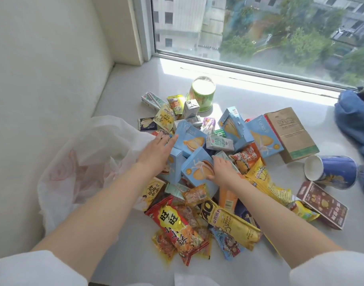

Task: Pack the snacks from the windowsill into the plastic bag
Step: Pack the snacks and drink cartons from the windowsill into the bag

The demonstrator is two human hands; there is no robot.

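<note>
A heap of snacks lies on the white windowsill [123, 85]: several light blue biscuit boxes, small milk cartons and foil packets. The white plastic bag [84, 162] with red print sits open to the left, against the wall. My left hand [156, 153] is spread flat, fingers apart, over an upright light blue box [174, 168] next to the bag's mouth. My right hand [220, 170] curls around the right edge of another light blue biscuit box [197, 172] in the middle of the heap. A red packet [174, 226] and a yellow packet [232, 226] lie nearest me.
A green tub [201, 93] stands at the back near the window glass. A blue paper cup [331, 170] lies on its side at the right, beside a brown carton [292, 133] and a maroon box [323, 203]. Blue cloth [354, 120] is bunched at the far right.
</note>
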